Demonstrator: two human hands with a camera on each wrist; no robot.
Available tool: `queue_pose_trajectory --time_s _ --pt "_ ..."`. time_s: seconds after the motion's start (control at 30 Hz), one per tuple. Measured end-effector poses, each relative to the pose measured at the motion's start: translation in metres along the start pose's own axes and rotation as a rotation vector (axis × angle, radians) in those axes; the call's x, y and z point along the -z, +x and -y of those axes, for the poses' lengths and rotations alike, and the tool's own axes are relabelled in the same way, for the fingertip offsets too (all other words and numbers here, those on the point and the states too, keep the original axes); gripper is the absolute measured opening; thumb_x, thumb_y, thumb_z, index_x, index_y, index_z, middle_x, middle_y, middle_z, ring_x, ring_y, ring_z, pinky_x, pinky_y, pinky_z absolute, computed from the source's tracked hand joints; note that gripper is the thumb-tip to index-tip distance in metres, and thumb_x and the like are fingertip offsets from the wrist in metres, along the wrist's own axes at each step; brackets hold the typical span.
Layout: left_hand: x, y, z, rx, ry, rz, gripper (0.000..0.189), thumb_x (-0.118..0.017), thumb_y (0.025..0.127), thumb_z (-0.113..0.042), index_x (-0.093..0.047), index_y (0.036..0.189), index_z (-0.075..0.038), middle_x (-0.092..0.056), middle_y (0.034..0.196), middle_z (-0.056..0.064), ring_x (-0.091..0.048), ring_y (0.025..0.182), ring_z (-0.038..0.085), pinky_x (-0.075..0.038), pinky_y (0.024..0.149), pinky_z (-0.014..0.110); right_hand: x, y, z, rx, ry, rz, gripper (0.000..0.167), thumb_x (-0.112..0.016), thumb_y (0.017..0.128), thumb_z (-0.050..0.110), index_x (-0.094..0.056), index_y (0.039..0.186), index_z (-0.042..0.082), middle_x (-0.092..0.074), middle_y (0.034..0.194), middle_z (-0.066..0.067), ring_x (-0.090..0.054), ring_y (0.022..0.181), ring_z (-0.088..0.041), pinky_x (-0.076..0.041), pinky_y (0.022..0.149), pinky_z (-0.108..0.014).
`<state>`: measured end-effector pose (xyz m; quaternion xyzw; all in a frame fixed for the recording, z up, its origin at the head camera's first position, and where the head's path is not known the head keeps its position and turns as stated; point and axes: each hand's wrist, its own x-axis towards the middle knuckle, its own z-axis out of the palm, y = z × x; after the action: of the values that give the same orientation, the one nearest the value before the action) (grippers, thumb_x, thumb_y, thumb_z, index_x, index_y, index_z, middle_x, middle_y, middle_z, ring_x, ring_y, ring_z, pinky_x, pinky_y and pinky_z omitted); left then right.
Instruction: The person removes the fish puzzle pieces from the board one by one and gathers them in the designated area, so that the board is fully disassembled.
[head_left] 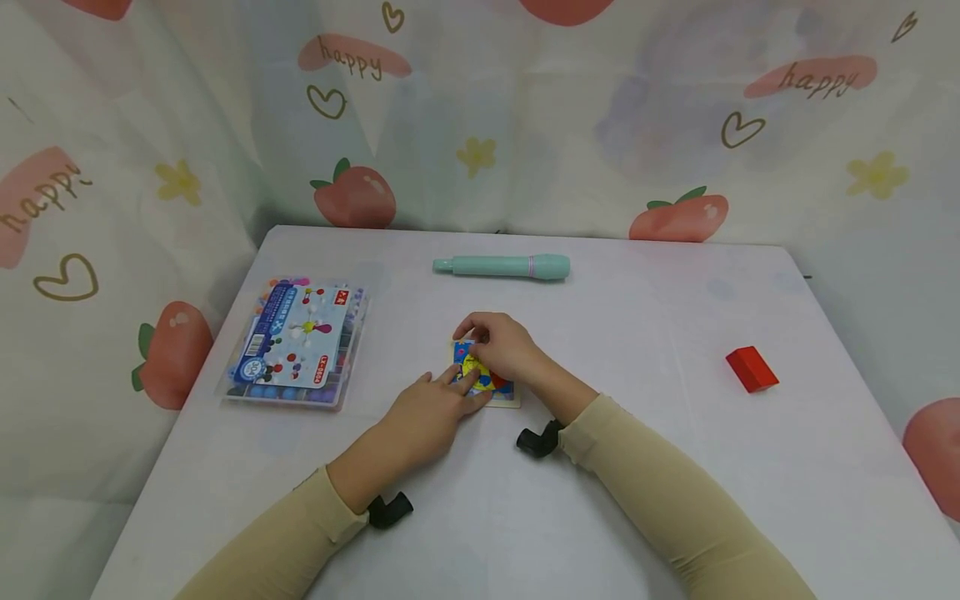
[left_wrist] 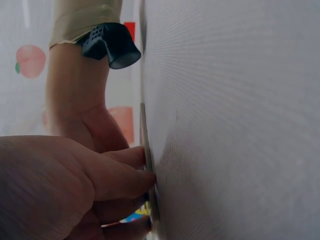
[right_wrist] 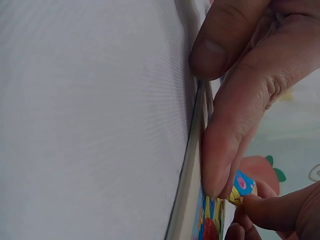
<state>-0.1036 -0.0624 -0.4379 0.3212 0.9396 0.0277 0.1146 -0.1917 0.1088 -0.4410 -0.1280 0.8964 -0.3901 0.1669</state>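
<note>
A small puzzle board (head_left: 513, 401) with a blue, yellow and red picture lies mid-table, mostly covered by both hands. My left hand (head_left: 426, 415) rests on its near-left part, with spread, fairly straight fingers. In the left wrist view, fingertips meet the thin edge of the board (left_wrist: 151, 200). Over the far part of the board, my right hand (head_left: 507, 347) pinches a small blue-and-yellow puzzle piece (right_wrist: 243, 185) with a pink spot. The right wrist view shows this piece held at a tilt just above the picture, beside the left hand's fingers (right_wrist: 220, 150).
A clear plastic case (head_left: 292, 346) of coloured beads with a printed card stands at the left. Beyond the hands lies a mint-green pen-shaped tube (head_left: 501, 267). A red block (head_left: 752, 369) sits far right. Black wrist cameras hang below both sleeves, and a printed curtain backs the table.
</note>
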Motion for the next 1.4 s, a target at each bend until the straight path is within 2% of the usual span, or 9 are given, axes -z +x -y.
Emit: queue_pose_trajectory --time_s 0.2,0.3,0.4,0.53,0.7,0.97,1.4 --pt "0.001 0.000 0.000 0.012 -0.003 0.003 0.048 -0.063 0.108 -0.018 -0.062 0.154 -0.032 -0.049 0.169 0.002 -0.047 0.157 0.035 -0.048 0.118 0.064 0.005 0.002 -0.002 0.055 0.075 -0.003 0.019 -0.067 0.102 0.008 -0.079 0.115 0.015 -0.070 0.102 -0.007 -0.061 0.097 -0.023 -0.052 0.091 -0.036" --pt "0.001 0.000 0.000 0.018 -0.015 0.013 0.048 -0.063 0.108 -0.018 -0.061 0.154 -0.032 -0.050 0.168 0.002 -0.046 0.157 0.035 -0.047 0.119 0.064 0.010 0.001 -0.006 0.076 0.108 -0.006 0.018 -0.068 0.102 0.007 -0.079 0.115 0.012 -0.069 0.099 -0.008 -0.061 0.092 -0.021 -0.053 0.084 -0.032" --pt "0.001 0.001 0.000 0.025 -0.026 0.024 0.049 -0.062 0.108 -0.016 -0.061 0.154 -0.032 -0.051 0.168 0.003 -0.046 0.157 0.035 -0.047 0.120 0.064 0.018 -0.001 -0.010 0.062 0.157 -0.020 0.019 -0.069 0.102 0.006 -0.077 0.118 0.009 -0.067 0.096 -0.008 -0.064 0.084 -0.021 -0.058 0.078 -0.028" --pt "0.002 0.002 -0.001 0.041 -0.033 0.045 0.050 -0.062 0.108 -0.016 -0.061 0.155 -0.033 -0.050 0.168 0.002 -0.045 0.159 0.034 -0.046 0.121 0.063 0.034 -0.003 -0.021 0.029 0.192 -0.045 0.018 -0.069 0.102 0.004 -0.074 0.119 0.005 -0.065 0.094 -0.010 -0.068 0.076 -0.023 -0.064 0.072 -0.029" --pt "0.001 0.003 -0.003 0.061 -0.027 0.066 0.052 -0.065 0.106 -0.018 -0.059 0.155 -0.034 -0.050 0.169 0.001 -0.043 0.160 0.034 -0.046 0.122 0.061 0.059 -0.006 -0.042 -0.033 0.129 -0.083 0.015 -0.070 0.102 0.006 -0.076 0.116 0.006 -0.064 0.093 -0.009 -0.069 0.078 -0.024 -0.062 0.073 -0.027" --pt "0.002 0.002 -0.004 0.078 -0.026 0.069 0.055 -0.068 0.105 -0.017 -0.057 0.156 -0.035 -0.048 0.170 0.000 -0.042 0.161 0.034 -0.045 0.122 0.061 0.088 -0.005 -0.068 -0.161 0.103 -0.073 0.018 -0.067 0.105 0.007 -0.075 0.121 0.004 -0.060 0.102 -0.012 -0.067 0.084 -0.023 -0.063 0.073 -0.023" --pt "0.003 0.001 -0.004 0.076 -0.020 0.075 0.055 -0.067 0.105 -0.016 -0.058 0.156 -0.034 -0.048 0.170 0.000 -0.041 0.161 0.033 -0.046 0.123 0.059 0.100 0.002 -0.081 -0.140 0.018 -0.069 0.016 -0.070 0.104 0.010 -0.077 0.117 0.006 -0.063 0.096 -0.010 -0.060 0.071 -0.020 -0.056 0.061 -0.027"
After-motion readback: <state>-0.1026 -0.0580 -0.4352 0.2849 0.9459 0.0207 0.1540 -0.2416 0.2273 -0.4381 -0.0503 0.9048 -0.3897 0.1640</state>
